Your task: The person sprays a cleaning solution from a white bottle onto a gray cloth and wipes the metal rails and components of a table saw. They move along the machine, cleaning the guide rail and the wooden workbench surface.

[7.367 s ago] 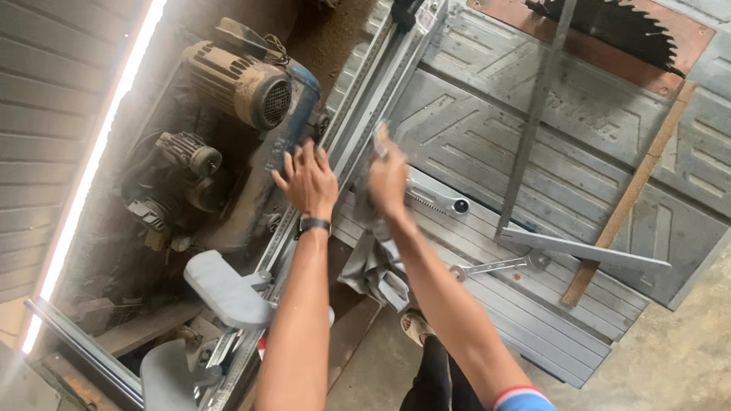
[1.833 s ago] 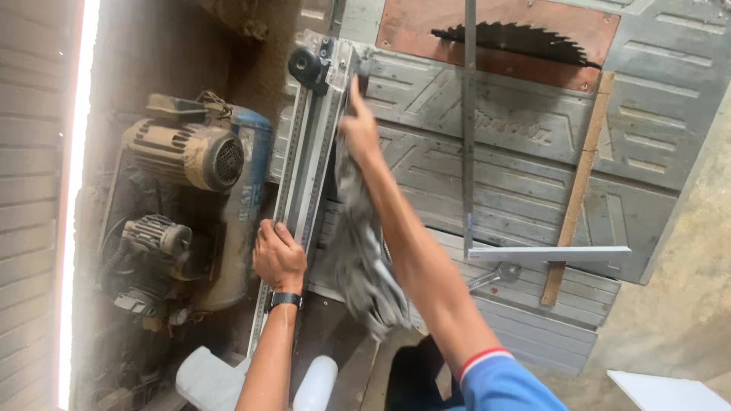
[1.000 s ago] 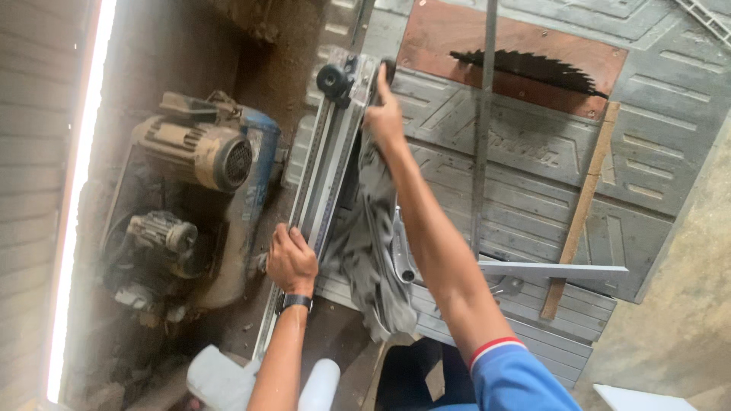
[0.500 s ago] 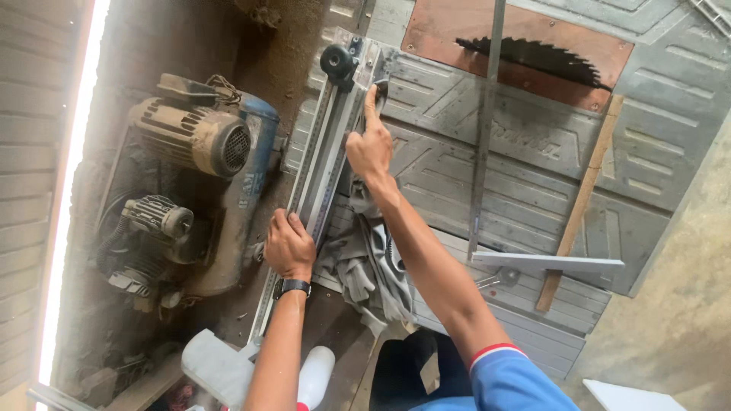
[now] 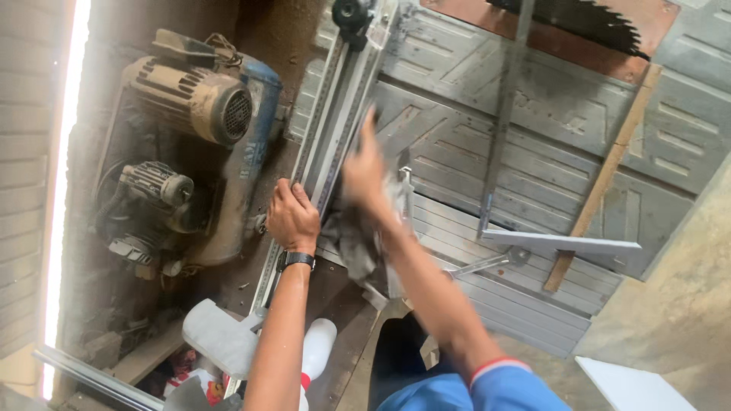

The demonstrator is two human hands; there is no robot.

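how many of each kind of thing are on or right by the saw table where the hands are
Hands: 2, left hand on the aluminium guide rail, right hand on the grey rag
Grey rags: 1
Aluminium guide rails: 1
Toothed circular saw blades: 1
Long wooden strips: 1
Electric motors on the floor: 2
Total: 8

Head view: up high, looking steeply down over the saw table (image 5: 533, 175).
Range: close, arm's length.
Shared: single view only.
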